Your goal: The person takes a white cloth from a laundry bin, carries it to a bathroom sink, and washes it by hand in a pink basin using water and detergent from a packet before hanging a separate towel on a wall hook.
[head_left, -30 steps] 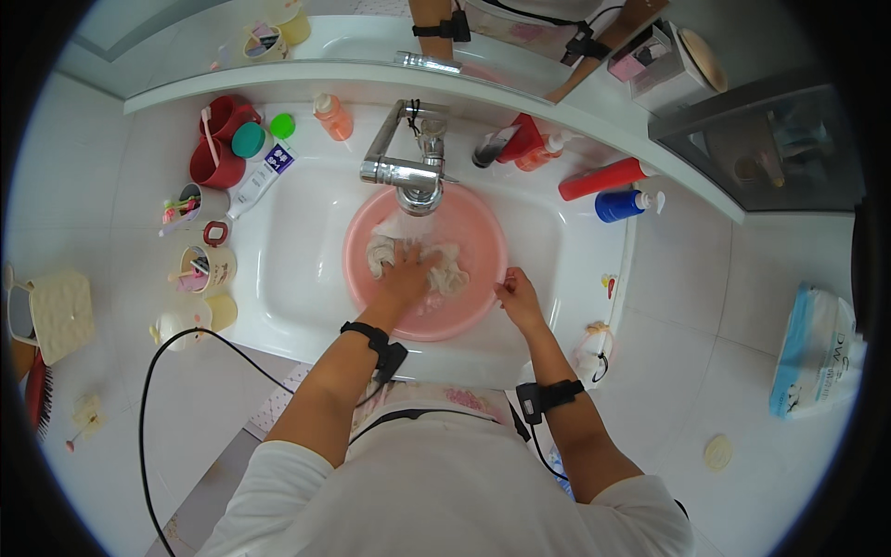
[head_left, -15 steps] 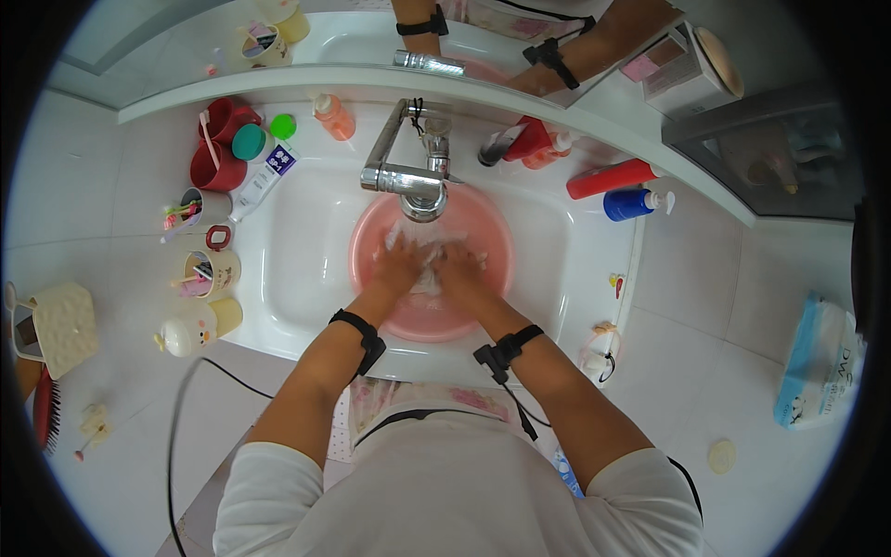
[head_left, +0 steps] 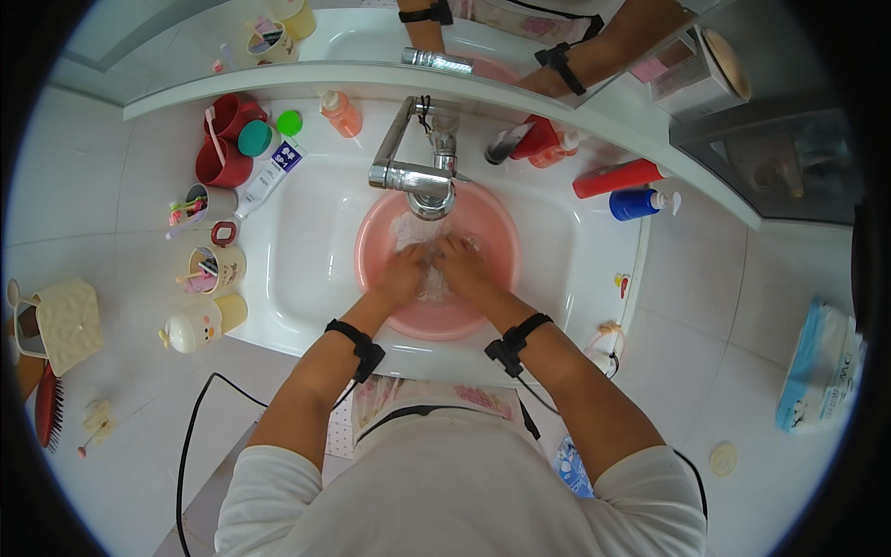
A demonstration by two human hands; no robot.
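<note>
Both hands in the pink basin here! The left hand (head_left: 404, 276) and right hand (head_left: 461, 266) sit side by side, fingers bent onto a crumpled white cloth (head_left: 409, 229); how tightly they close on it, I cannot tell. The cloth lies inside the basin (head_left: 366, 260), that basin stands in the white sink (head_left: 311, 241), and the chrome faucet (head_left: 408, 174) reaches over its far rim.

From the wearer's head, above and on the near side of the fingers (head_left: 453, 247), the wide fisheye view faces steeply down, close over both arms (head_left: 308, 399), broad enough to include the pink basin (head_left: 368, 252) around those fingers and the mirror (head_left: 362, 26) beyond.
</note>
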